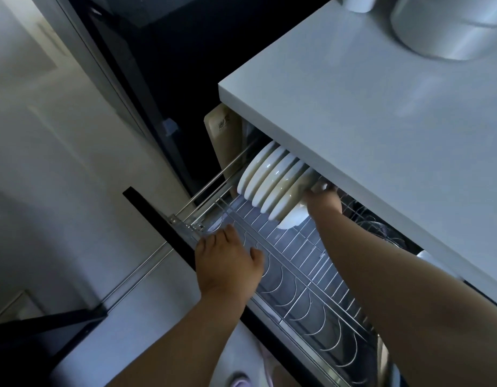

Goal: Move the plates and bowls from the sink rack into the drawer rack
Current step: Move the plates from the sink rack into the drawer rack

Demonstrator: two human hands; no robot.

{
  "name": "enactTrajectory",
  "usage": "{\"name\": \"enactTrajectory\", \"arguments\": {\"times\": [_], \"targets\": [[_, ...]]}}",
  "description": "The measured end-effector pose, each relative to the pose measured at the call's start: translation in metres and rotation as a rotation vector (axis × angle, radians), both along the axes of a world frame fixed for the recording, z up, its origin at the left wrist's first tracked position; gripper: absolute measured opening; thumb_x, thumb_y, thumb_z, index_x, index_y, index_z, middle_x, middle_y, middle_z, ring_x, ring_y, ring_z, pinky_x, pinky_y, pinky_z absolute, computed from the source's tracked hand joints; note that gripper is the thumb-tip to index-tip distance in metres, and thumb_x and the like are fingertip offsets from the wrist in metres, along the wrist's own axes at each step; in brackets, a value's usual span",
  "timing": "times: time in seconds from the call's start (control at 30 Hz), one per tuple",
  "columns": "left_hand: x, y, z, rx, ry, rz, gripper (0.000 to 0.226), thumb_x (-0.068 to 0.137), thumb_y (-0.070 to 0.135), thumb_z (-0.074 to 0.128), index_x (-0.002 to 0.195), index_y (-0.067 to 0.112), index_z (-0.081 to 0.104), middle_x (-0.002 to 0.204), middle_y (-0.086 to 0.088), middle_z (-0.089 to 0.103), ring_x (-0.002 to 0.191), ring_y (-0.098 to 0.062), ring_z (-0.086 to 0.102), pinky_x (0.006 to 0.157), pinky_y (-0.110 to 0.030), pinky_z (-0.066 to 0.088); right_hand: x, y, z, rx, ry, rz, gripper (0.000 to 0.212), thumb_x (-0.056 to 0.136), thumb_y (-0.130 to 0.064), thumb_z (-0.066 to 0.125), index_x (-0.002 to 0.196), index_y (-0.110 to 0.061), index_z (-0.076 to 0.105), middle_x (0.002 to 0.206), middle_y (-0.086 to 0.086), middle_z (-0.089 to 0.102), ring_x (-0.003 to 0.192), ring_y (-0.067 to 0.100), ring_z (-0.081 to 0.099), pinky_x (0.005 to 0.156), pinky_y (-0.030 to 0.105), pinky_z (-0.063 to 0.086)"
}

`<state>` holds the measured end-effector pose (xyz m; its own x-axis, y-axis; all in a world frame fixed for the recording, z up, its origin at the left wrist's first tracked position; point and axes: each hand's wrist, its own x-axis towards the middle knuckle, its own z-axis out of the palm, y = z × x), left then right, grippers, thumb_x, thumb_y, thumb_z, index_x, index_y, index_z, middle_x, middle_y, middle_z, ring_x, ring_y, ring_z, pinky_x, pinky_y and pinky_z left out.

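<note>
The pulled-out drawer rack [297, 277] is a chrome wire rack below the counter. Several cream plates [266, 177] stand on edge in its far slots. My right hand [324, 198] reaches under the counter edge and grips a white plate [293, 217] at the near end of that row; its fingers are partly hidden by the counter. My left hand [227, 261] rests on the rack's front rail, fingers spread, holding nothing. The sink rack is out of view.
The pale countertop [367, 113] overhangs the drawer and carries a round white appliance [451, 26]. A cutting board [225, 135] stands at the drawer's far end. The black drawer front [158, 219] juts over the floor. More wire baskets [373, 222] lie deeper under the counter.
</note>
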<state>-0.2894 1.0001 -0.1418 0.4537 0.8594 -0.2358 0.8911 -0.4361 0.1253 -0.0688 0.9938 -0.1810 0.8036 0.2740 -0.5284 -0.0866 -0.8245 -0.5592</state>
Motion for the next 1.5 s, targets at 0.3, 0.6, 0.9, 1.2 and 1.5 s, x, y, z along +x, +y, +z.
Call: {"name": "enactTrajectory", "arguments": {"times": [0.3,0.6,0.9,1.2,1.5], "targets": [[-0.001,0.001,-0.004,0.016,0.008,-0.002,0.064,0.076,0.045,0.035,0.118,0.003,0.059,0.101,-0.010,0.069,0.094,-0.026,0.062,0.093,-0.038,0.041,-0.004,0.000,-0.004,0.072,0.001,-0.006,0.076,0.090,-0.042,0.061,0.150,-0.016,0.023,0.145,0.010,0.045,0.118,0.031,0.056,0.083,0.033,0.044],[0.000,0.001,-0.005,0.027,0.012,0.007,0.061,0.087,0.046,0.040,0.133,0.007,0.046,0.120,-0.007,0.064,0.110,-0.021,0.057,0.101,-0.035,0.034,-0.027,-0.020,0.004,0.069,0.034,0.059,0.074,0.087,-0.048,0.062,0.148,-0.027,0.026,0.139,0.014,0.050,0.115,0.034,0.057,0.089,0.041,0.051],[-0.003,-0.002,0.003,0.051,-0.121,0.006,0.042,0.089,0.040,0.043,0.113,0.008,0.055,0.084,-0.007,0.071,0.077,-0.027,0.064,0.075,-0.032,0.042,-0.078,-0.076,0.035,0.179,0.108,0.069,0.044,0.090,-0.045,0.059,0.122,-0.015,0.055,0.085,0.003,0.066,0.064,0.015,0.061,0.063,0.029,0.051],[-0.018,-0.026,0.019,-0.262,-0.434,0.003,0.018,0.090,0.030,0.055,0.106,0.023,0.060,0.092,0.007,0.067,0.084,-0.017,0.060,0.071,-0.026,0.040,-0.101,-0.152,0.057,0.261,0.108,-0.056,0.017,0.089,-0.036,0.061,0.088,-0.019,0.060,0.078,0.002,0.065,0.073,0.020,0.062,0.076,0.040,0.055],[-0.009,-0.085,0.056,-0.486,-0.651,-0.020,0.010,0.089,0.022,0.051,0.095,0.027,0.058,0.092,0.000,0.070,0.087,-0.019,0.064,0.079,-0.035,0.051,-0.110,-0.205,0.099,0.446,0.046,-0.204,0.018,0.094,-0.027,0.057,0.082,-0.013,0.060,0.070,0.006,0.063,0.065,0.020,0.058,0.073,0.044,0.056]]}}
